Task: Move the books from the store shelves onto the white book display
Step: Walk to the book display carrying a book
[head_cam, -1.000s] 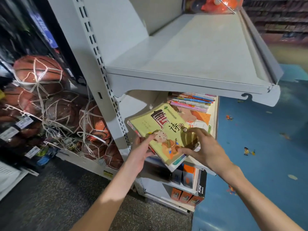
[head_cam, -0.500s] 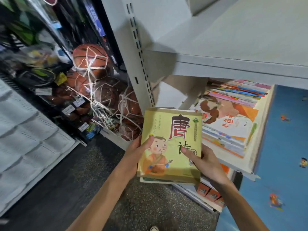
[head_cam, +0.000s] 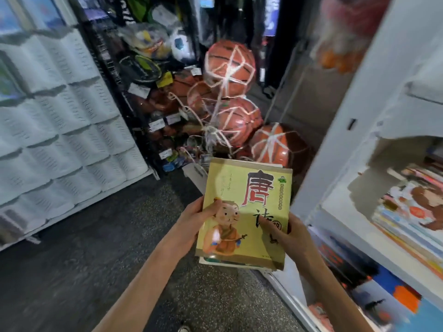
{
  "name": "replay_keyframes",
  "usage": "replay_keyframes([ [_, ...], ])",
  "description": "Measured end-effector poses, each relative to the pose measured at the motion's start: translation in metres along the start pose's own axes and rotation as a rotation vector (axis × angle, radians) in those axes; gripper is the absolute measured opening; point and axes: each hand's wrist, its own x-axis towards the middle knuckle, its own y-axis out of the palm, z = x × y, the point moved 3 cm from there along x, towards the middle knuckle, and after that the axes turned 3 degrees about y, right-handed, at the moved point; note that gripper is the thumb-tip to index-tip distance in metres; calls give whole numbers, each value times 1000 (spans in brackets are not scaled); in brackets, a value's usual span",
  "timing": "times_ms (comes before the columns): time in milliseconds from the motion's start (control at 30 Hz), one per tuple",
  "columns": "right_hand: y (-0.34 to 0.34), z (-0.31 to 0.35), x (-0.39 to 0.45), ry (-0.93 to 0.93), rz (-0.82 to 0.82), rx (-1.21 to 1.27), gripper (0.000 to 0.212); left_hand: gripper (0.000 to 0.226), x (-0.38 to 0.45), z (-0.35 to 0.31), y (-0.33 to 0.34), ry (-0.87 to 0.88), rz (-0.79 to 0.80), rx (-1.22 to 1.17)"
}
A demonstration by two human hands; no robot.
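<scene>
A small stack of books (head_cam: 244,207), topped by a yellow cover with a cartoon child and red characters, is held in front of me over the dark floor. My left hand (head_cam: 194,221) grips its left edge, thumb on the cover. My right hand (head_cam: 285,233) grips the right edge, thumb pressed on the cover. More books (head_cam: 412,212) lie stacked on the white store shelf (head_cam: 335,207) at the right. The white book display (head_cam: 60,121) with rows of pockets stands at the left.
Netted basketballs (head_cam: 230,65) hang straight ahead beside a dark rack of sports goods (head_cam: 148,75). Speckled dark floor (head_cam: 79,259) stretches between the display and the shelf unit. Lower shelves at the right hold boxed goods (head_cam: 374,293).
The view has swung left, away from the shelf. The book stack, lifted off the shelf a second ago, stays in both hands and now faces the basketballs, with the white display in view.
</scene>
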Motion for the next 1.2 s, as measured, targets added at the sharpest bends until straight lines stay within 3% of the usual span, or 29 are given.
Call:
replay_keyframes([
  [300, 201, 89, 62, -150, 169, -107, 39, 30, -5, -45, -211, 129, -166, -78],
  [467, 283, 123, 102, -197, 220, -145, 43, 36, 0, -64, -296, 169, -218, -39],
  [633, 360, 147, 150, -213, 309, -170, 27, 35, 23, -78, -371, 180, -305, -23],
  [767, 427, 163, 208, -238, 382, -176, 33, 35, 55, -82, -440, 146, -415, -30],
  [867, 481, 184, 256, -257, 484, -199, 24, 33, 84, -100, -494, 131, -479, -60],
  [1200, 646, 298, 374, -408, 805, -175, 29, 29, 141, -192, -654, 168, -707, -60],
])
